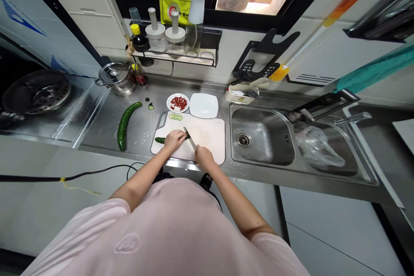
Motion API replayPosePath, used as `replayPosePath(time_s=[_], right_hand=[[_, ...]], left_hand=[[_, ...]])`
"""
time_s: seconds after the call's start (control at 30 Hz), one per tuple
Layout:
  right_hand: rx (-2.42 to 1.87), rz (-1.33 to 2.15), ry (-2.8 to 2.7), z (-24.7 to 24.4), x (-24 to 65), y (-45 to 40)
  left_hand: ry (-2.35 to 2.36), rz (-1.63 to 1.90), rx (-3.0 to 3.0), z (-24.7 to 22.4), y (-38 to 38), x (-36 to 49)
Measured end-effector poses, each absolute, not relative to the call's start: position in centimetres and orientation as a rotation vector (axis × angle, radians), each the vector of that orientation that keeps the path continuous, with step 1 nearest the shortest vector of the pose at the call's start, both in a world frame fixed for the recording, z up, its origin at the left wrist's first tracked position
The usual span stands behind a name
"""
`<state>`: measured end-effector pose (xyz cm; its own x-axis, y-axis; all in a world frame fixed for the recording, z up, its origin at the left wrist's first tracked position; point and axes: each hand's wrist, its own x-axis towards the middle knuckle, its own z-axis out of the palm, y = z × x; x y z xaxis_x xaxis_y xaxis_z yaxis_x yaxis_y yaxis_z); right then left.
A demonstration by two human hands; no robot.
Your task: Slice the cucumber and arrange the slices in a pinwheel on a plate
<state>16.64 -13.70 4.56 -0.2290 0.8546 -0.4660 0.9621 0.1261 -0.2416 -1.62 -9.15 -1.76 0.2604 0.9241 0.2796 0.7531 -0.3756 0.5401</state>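
Observation:
A white cutting board (211,138) lies on the steel counter. My left hand (175,140) presses down on a cucumber (159,140), whose dark green end sticks out to the left of the fingers. In my right hand (203,156) is the handle of a kitchen knife (190,139). Its blade points away from me and stands at the cucumber's right end. Several cucumber slices (175,117) rest in a row at the board's far left. Off the board to the left lies a whole, curved cucumber (124,126). Cut cucumber ends (151,106) sit behind it.
Behind the board stand a plate of chopped red pieces (178,103) and a white square plate (203,105). To the right is a steel sink (262,136) with a faucet (323,105). A lidded pot (118,78) and a frying pan (37,90) are at the left.

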Motion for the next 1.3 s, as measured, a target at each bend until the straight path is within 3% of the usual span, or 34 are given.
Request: replayPosePath(time_s=[1.3], right_hand=[[1.797, -0.752, 2.138, 3.9, 15.9, -14.3]], left_hand=[[1.564, 0.819, 2.202, -1.7, -9.2, -1.5]])
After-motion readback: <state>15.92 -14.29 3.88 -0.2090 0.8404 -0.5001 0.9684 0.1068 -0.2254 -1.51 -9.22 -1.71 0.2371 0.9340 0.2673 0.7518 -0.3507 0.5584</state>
